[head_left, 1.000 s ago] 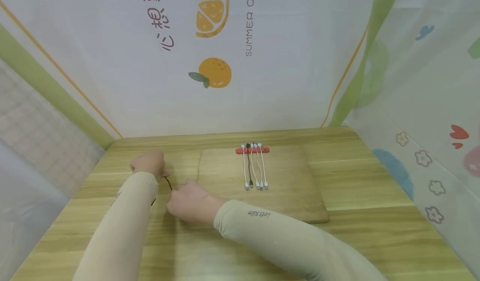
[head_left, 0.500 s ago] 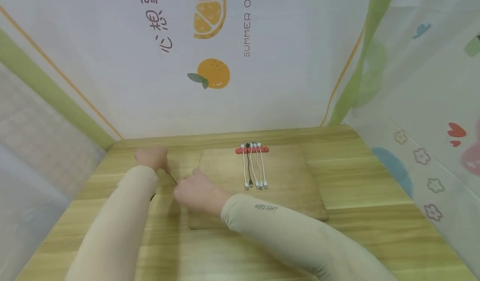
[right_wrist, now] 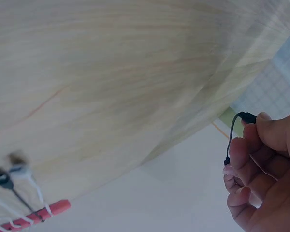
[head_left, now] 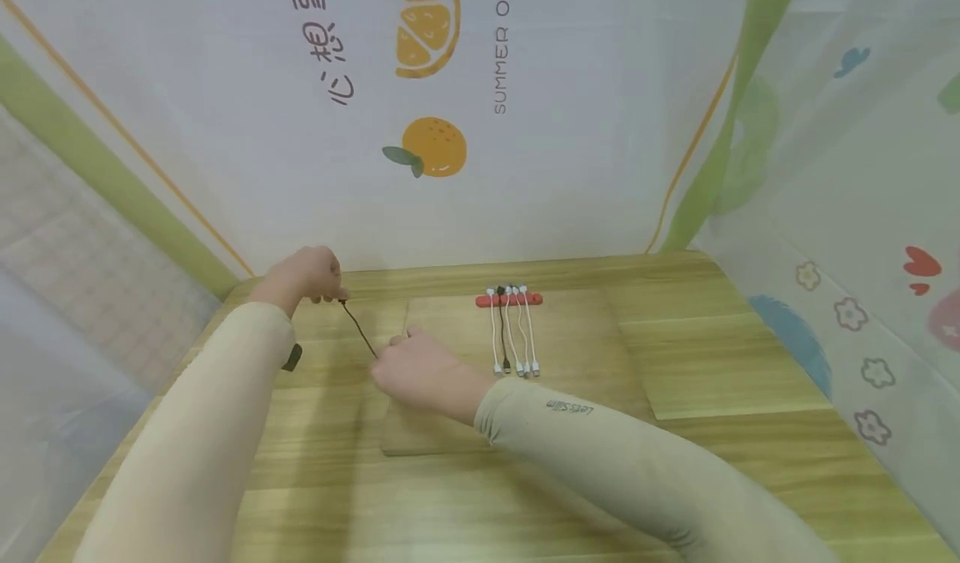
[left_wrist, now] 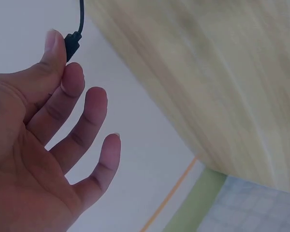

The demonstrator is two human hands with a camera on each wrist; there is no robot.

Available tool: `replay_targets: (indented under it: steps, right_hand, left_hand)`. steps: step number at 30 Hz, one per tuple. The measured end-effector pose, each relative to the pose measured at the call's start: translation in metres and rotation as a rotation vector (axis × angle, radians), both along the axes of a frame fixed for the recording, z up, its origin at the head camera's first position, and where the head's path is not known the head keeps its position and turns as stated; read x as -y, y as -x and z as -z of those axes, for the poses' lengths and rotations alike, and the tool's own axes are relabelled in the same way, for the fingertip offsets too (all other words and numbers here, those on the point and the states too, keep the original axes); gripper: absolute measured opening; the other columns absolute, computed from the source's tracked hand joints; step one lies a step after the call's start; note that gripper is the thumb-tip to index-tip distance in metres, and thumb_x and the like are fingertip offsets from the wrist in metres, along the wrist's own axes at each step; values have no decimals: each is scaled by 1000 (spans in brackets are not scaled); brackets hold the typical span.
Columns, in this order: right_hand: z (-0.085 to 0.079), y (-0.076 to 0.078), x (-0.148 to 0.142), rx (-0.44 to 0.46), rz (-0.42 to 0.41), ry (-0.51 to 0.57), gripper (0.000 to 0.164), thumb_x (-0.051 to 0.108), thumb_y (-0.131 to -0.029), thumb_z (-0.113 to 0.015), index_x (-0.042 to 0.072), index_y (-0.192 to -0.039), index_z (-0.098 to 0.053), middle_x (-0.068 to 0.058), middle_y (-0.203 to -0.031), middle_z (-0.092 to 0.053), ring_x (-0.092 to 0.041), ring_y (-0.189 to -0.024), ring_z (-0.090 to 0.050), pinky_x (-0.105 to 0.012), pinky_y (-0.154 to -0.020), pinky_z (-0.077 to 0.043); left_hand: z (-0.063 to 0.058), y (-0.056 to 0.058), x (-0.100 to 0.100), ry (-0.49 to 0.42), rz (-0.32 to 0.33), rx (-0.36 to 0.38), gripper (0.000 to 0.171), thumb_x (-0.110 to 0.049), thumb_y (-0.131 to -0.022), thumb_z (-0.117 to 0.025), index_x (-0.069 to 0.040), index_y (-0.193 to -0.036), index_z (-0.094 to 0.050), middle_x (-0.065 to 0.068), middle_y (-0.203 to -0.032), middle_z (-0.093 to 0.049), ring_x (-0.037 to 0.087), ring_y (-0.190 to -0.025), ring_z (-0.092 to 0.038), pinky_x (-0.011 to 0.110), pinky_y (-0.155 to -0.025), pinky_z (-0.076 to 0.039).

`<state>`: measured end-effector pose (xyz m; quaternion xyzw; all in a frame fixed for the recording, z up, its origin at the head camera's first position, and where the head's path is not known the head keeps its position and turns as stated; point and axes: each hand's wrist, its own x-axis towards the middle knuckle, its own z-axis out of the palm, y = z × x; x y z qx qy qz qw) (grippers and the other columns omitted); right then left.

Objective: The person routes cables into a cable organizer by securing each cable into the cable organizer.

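Observation:
A short black charging cable (head_left: 360, 328) stretches between both hands above the left part of the table. In the left wrist view, the left hand (left_wrist: 53, 121) pinches its black plug (left_wrist: 72, 44) between thumb and index finger, the other fingers loosely bent. The right hand (head_left: 423, 371), near the board's left side, pinches the cable's other plug (right_wrist: 249, 117) with thumb and fingers, as the right wrist view shows. To the right, a red cable holder strip (head_left: 482, 301) lies at the board's far edge. Several white cables (head_left: 532, 338) and one black cable (head_left: 502, 334) run from it side by side.
Under the strip and cables lies a thin wooden board (head_left: 592, 354) on the wood-grain table (head_left: 735, 463). A white printed curtain (head_left: 585, 163) hangs behind the table, and more curtain stands at both sides.
The left hand has risen and moved away from the person. The right hand has shifted right and slightly farther away. More of the black cable shows between them.

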<state>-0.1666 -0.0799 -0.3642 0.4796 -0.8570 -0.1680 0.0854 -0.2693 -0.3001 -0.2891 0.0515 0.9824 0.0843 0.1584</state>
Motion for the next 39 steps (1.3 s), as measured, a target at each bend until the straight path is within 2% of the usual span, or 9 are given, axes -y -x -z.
replay_targets:
  steps: [5, 10, 16, 20, 25, 27, 31, 34, 39]
  right_hand:
    - [-4, 1, -13, -7, 15, 7, 17, 28, -106, -65, 31, -118, -77, 10, -121, -75, -9, -104, -70, -28, -87, -53]
    - [-8, 0, -24, -32, 32, 28, 16, 30, -106, -65, 28, -117, -76, 10, -116, -75, -8, -99, -68, -25, -77, -46]
    - [-14, -1, -37, -54, 54, 18, 19, 26, -106, -64, 25, -121, -76, 9, -117, -74, -8, -100, -68, -27, -77, -45]
    - [-17, -1, -49, -90, 48, 24, 23, 23, -107, -62, 20, -126, -75, 5, -121, -75, -11, -110, -70, -31, -93, -55]
    - [-18, 2, -67, -176, 35, 69, 18, 20, -108, -60, 18, -113, -77, 4, -109, -76, -11, -99, -71, -28, -85, -55]
    - [-18, 4, -75, -216, 35, 80, 16, 20, -107, -60, 20, -105, -76, 6, -101, -74, -9, -90, -67, -26, -74, -49]
    - [-18, 6, -89, -283, 45, 89, 17, 18, -106, -60, 19, -100, -76, 6, -93, -72, -9, -84, -66, -26, -72, -49]
    - [-17, 9, -100, -304, 66, 106, 15, 17, -104, -63, 17, -101, -78, 4, -93, -73, -12, -88, -71, -30, -84, -57]
    - [-17, 13, -118, -309, 86, 146, 10, 15, -101, -67, 14, -100, -77, -1, -98, -75, -18, -97, -74, -36, -92, -58]
  left_hand:
    - [-12, 3, -15, 13, 40, -3, 28, -27, -102, -72, -6, -83, -68, 11, -86, -73, 31, -86, -71, 45, -75, -57]
    - [-20, 10, -33, 54, 49, -19, 30, -30, -104, -69, -9, -83, -63, 6, -81, -69, 25, -79, -67, 39, -70, -51]
    - [-24, 12, -58, 102, 40, -107, 30, -33, -102, -70, -11, -85, -59, 3, -80, -59, 21, -76, -55, 41, -71, -47]
    - [-24, 13, -76, 138, 51, -187, 27, -34, -102, -69, -8, -95, -65, 7, -94, -69, 26, -86, -63, 50, -81, -55]
    - [-20, 17, -98, 184, 61, -269, 30, -35, -105, -65, -6, -113, -66, 12, -113, -76, 35, -106, -71, 60, -92, -57]
    - [-18, 19, -107, 203, 67, -295, 33, -36, -106, -64, -5, -118, -65, 13, -115, -76, 38, -111, -71, 61, -93, -57]
    - [-13, 24, -126, 229, 84, -345, 34, -36, -107, -62, -7, -123, -61, 12, -111, -76, 40, -112, -72, 61, -93, -57]
    - [-10, 28, -141, 233, 97, -384, 31, -37, -107, -61, -8, -119, -59, 10, -104, -75, 39, -107, -73, 61, -92, -57]
    - [-8, 33, -165, 221, 110, -445, 28, -36, -108, -60, -9, -114, -55, 9, -102, -75, 39, -108, -73, 63, -98, -52]
